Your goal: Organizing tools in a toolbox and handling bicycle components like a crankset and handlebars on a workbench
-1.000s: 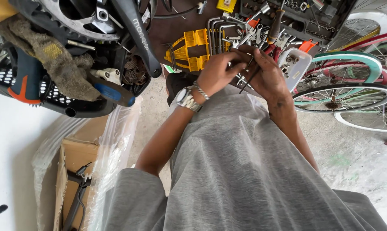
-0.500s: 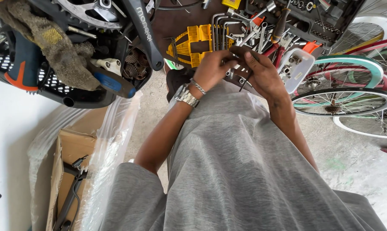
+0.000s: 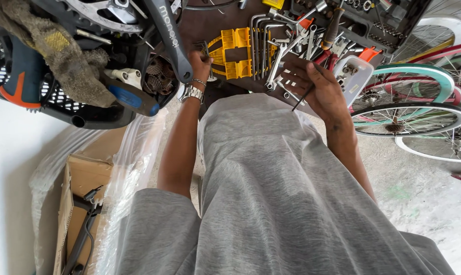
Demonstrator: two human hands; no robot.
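Observation:
My left hand (image 3: 200, 63), with a metal watch (image 3: 191, 93) on the wrist, is closed around a small dark metal tool (image 3: 205, 49) beside a black crank arm (image 3: 168, 35). My right hand (image 3: 318, 87) hovers over the open tool tray (image 3: 312, 30) and pinches a thin black hex key (image 3: 302, 99) that points down towards my grey shirt. Between the two hands lies a yellow plastic key holder (image 3: 235, 53), with a row of L-shaped keys and wrenches (image 3: 276, 40) next to it.
At the upper left a black crate (image 3: 52, 99) holds a chainring (image 3: 95, 12), a dirty rag (image 3: 62, 56) and a blue-handled tool (image 3: 131, 97). A plastic-wrapped cardboard box (image 3: 80, 203) sits lower left. Bicycle wheels (image 3: 419, 112) and a white container (image 3: 355, 74) stand right.
My hands were together over the tool tray; now they have parted. The left hand has moved left to the crank arm with a tool, while the right stays holding the hex key.

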